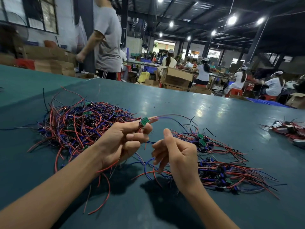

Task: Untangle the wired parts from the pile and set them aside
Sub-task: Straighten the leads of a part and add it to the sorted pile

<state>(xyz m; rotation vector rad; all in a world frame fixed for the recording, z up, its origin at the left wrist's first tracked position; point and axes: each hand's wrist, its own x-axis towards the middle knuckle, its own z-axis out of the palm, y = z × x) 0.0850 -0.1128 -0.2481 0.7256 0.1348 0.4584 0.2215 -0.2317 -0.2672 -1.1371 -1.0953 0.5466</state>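
A small green board (144, 121) trailing red and blue leads (173, 115) was pinched at the fingertips of the worker's left hand (122, 142). It was held just above the table (181, 103), between the tangled pile (77, 124) on the left and the sorted parts (221, 167) laid out on the right. The right hand (179, 156) hovered close by, thumb raised and fingers loosely curled; whether they held a wire could not be told. Red wires hung beneath the left hand at the pile's edge, so a sharp pull risked dragging neighbouring parts along or straining a soldered joint. Loose ends lying under the right hand could likewise snag the sorted parts and knot them again.
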